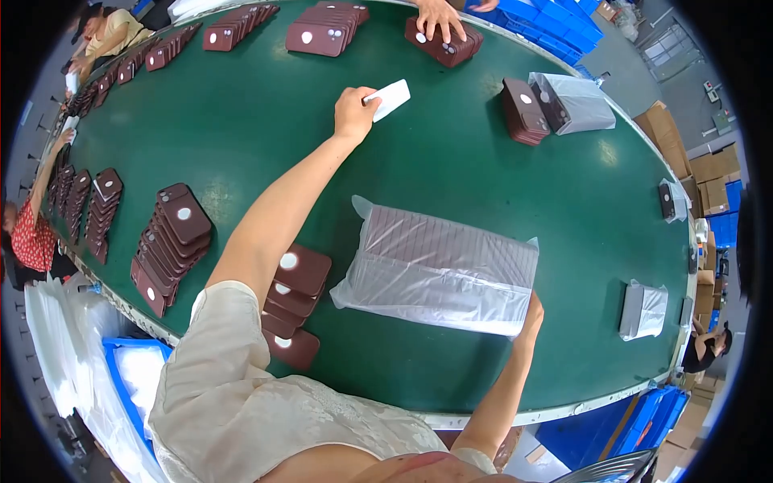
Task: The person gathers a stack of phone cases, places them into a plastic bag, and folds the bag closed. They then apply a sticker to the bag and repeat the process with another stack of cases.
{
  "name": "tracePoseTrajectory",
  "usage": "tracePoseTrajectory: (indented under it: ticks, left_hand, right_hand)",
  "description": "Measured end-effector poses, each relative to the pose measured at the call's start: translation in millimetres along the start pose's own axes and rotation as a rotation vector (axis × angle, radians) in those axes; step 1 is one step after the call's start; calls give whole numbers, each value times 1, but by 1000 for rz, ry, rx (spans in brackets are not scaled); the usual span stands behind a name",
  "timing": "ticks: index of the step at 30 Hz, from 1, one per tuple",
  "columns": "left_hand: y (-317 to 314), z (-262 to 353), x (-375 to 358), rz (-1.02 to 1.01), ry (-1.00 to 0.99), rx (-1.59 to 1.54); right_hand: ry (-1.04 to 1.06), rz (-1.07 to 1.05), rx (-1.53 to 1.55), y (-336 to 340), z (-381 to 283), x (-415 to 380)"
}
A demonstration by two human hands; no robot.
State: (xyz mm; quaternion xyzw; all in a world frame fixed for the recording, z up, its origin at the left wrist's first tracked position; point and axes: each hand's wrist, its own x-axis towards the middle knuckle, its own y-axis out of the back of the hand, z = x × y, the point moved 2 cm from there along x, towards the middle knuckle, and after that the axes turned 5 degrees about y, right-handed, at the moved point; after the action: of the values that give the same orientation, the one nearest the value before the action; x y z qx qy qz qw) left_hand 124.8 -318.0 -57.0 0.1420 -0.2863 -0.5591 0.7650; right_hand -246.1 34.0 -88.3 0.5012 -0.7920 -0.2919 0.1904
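Note:
Stretched out over the green table, my left hand (354,114) pinches a flat white piece (391,101), like a card or folded sheet. A long row of brown phone cases in a clear plastic bag (443,270) lies in front of me. At the bag's right end rests my right hand (531,315), touching it; its fingers are mostly hidden by the bag. Beneath my left arm, overlapping brown phone cases (302,270) with white round spots are fanned out. Another fanned stack of phone cases (173,241) lies farther left.
Another person's hand (439,18) touches a phone case stack (444,47) at the far edge. More stacks (326,30) line the back and left. A loose stack (525,113) stands beside a bagged pack (576,103). Smaller bagged packs (644,311) lie right. People sit around the table.

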Motion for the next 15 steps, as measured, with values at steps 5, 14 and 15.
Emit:
tracePoseTrajectory:
  ticks: [5, 14, 15]
  left_hand:
    - [16, -7, -3, -47, -96, -77]
    - [45, -20, -10, -69, -119, 28]
    - [47, -21, -13, 0, -303, 197]
  right_hand:
    - [37, 8, -31, 0, 2, 0]
    - [32, 29, 0, -1, 14, 0]
    - [8, 35, 31, -1, 14, 0]
